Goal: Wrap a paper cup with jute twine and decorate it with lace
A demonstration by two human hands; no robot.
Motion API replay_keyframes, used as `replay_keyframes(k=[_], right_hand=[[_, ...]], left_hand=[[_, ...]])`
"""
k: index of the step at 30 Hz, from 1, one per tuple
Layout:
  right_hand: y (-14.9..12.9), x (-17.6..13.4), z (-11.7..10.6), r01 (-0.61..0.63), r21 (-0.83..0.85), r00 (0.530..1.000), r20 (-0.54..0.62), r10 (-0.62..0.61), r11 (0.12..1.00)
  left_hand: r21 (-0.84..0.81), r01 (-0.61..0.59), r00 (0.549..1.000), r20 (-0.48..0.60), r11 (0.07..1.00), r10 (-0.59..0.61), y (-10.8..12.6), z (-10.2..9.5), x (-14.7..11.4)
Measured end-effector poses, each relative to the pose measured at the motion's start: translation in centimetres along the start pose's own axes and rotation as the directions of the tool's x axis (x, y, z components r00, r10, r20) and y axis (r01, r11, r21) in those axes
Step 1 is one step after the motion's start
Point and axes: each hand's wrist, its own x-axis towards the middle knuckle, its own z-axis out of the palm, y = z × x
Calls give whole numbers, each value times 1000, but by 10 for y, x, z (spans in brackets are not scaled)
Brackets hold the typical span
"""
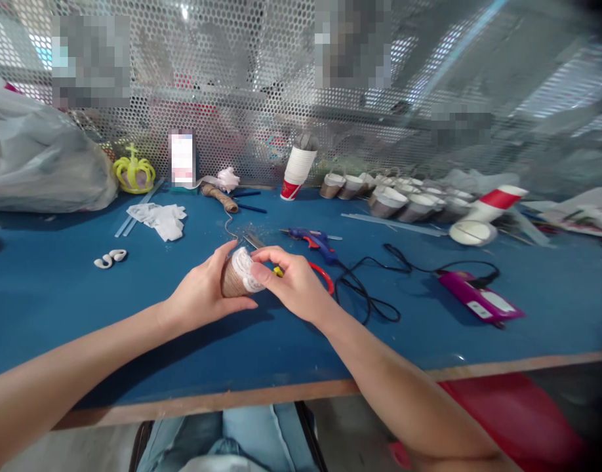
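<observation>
A small cup wrapped in brown twine (232, 283) is tilted above the blue table. My left hand (197, 285) curls round its left side, thumb underneath, and grips it. White lace trim (242, 265) runs along the cup's right end. On that lace, the thumb and fingers of my right hand (298, 282) are closed; the fingertips are partly hidden. Just behind the hands lie scissors with red handles (325, 275), their blades partly covered. A blue glue gun (313, 241) rests beyond my right hand, its black cord trailing right.
A purple power strip (481, 298) lies at right. Along the back stand several twine-wrapped cups (387, 200), a stack of paper cups (300, 167), a twine roll (220, 196) and a yellow crown-shaped ornament (134, 172). White fabric (160, 217) and a plastic bag (45, 157) are at left.
</observation>
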Motion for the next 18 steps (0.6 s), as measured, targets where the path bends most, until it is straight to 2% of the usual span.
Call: replay_keyframes(k=[4,8,11,18], right_hand=[[3,0,1,8,-38,998,-63,-10,999],[3,0,-3,34,46,989,-143,-27,998],[2,1,-7,57,23,992,-116,-54,998],[1,0,-8,160,-49,986,-42,-162,986]], left_hand=[[-81,48,998,53,996,-43,2,-1,1],[-181,141,986,114,973,-121,4,-4,1],[-178,184,977,136,967,-161,5,-6,2],[-80,129,989,80,988,-122,1,-6,5]])
